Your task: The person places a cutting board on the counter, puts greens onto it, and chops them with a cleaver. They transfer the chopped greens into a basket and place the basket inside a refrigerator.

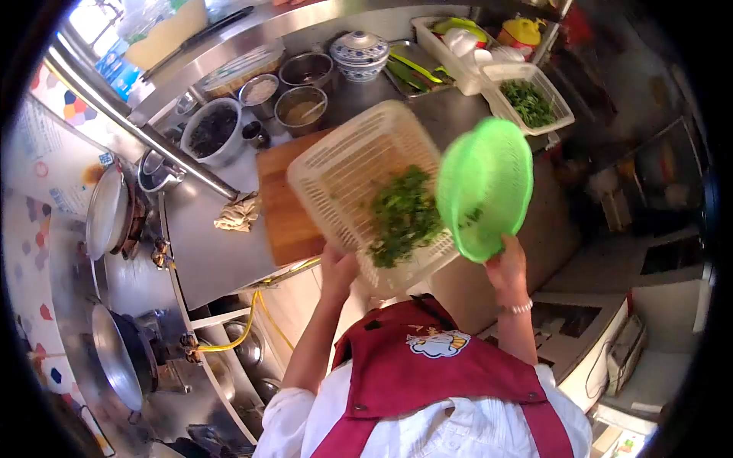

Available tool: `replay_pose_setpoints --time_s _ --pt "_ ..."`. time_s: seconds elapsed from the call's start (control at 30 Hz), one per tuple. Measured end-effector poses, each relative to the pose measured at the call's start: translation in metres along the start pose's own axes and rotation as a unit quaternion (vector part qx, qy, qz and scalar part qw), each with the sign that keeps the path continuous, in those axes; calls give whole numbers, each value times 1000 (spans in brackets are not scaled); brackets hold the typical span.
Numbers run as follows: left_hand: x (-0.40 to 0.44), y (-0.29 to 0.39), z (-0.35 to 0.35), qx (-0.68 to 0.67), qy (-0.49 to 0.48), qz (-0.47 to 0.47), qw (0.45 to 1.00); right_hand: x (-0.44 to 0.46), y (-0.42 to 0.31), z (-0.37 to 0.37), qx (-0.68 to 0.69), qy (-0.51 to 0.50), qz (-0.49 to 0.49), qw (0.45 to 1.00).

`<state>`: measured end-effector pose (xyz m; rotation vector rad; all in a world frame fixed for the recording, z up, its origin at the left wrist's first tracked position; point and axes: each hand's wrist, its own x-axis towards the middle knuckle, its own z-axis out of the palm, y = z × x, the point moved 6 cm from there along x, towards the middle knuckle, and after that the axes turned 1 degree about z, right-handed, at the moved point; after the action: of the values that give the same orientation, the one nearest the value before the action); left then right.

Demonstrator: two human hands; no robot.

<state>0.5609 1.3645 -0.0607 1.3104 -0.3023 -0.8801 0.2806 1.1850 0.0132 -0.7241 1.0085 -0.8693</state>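
Grips the basket (pixel 347 164) by its near left edge with the closed left hand (pixel 338 271); grips the colander (pixel 486 179), tilted, by its near rim with the closed right hand (pixel 508 267); has the greens (pixel 405 217) in the basket, ahead of and between the hands, nearer the left, just beside the colander; slants the basket's long axis from ahead of the left hand back towards the gap between the hands; shows a few scraps in the colander; cannot tell whether colander and basket touch; has the board (pixel 281 200) below the basket, ahead of the left hand; shows, farther ahead on the bench (pixel 200 256), a bowl (pixel 231 155) of dark food beyond the left hand, and a tub (pixel 553 128) of leaves (pixel 528 104) beyond the right.
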Motion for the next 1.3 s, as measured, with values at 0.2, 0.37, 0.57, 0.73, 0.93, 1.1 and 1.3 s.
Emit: replay_pose_setpoints --time_s 0.2,0.37,0.57,0.73,0.93,1.1,1.3 --pt "-43 6 -94 -97 195 -9 976 128 30 193 6 -181 43 983" --pt "-70 -2 -110 -132 321 2 938 232 106 332 52 -258 87 961" --pt "-73 13 -94 -134 398 7 907 275 164 406 9 -280 153 948" --pt "-59 22 -90 -119 422 16 899 255 144 360 -245 -355 191 882" --pt "-34 28 -83 -135 388 14 912 179 116 281 -318 -502 92 799" --pt "13 23 -50 -182 283 47 940 168 89 230 -203 -474 168 840" --pt "48 22 0 -186 141 19 972 142 37 181 -182 -326 105 922"
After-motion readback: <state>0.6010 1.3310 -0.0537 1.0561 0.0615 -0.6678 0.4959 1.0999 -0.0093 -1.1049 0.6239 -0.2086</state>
